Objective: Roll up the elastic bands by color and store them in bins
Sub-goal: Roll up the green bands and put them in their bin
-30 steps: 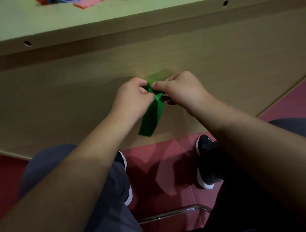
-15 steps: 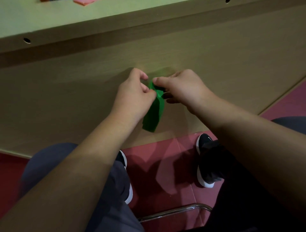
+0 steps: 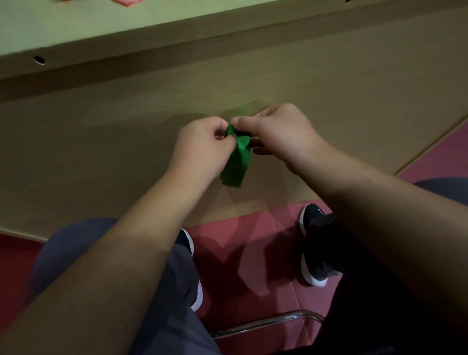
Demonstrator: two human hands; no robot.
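There is one green elastic band (image 3: 236, 162). It is a flat and wide strip of bright green colour, with a matt surface. Its upper end is crumpled and folded between the fingers, and the rest hangs down loosely. The lower end is cut nearly straight and seems to have more than one layer, but I cannot tell how many.

The band is not on the bench. It is held in the air in front of the wooden front panel (image 3: 101, 152) of the bench, below the top of the bench (image 3: 76, 25) and above the red floor (image 3: 240, 253).

Two hands hold it. The left hand (image 3: 202, 149) has its fingers curled and pinches the upper end of the band from the left side. The right hand (image 3: 281, 134) pinches the same end from the right, with its thumb laid over the top of the band. The two hands are very close and almost touch each other.

At the far edge of the view, one pink piece (image 3: 126, 2) lies on the top of the bench; only a small part of it is visible. Two round holes show in the front edge of the bench, one at the left (image 3: 39, 60) and one at the right (image 3: 348, 1). On the floor are two dark shoes with white soles, the left shoe (image 3: 195, 283) and the right shoe (image 3: 314, 243). One shiny metal bar (image 3: 266, 323) crosses below them.
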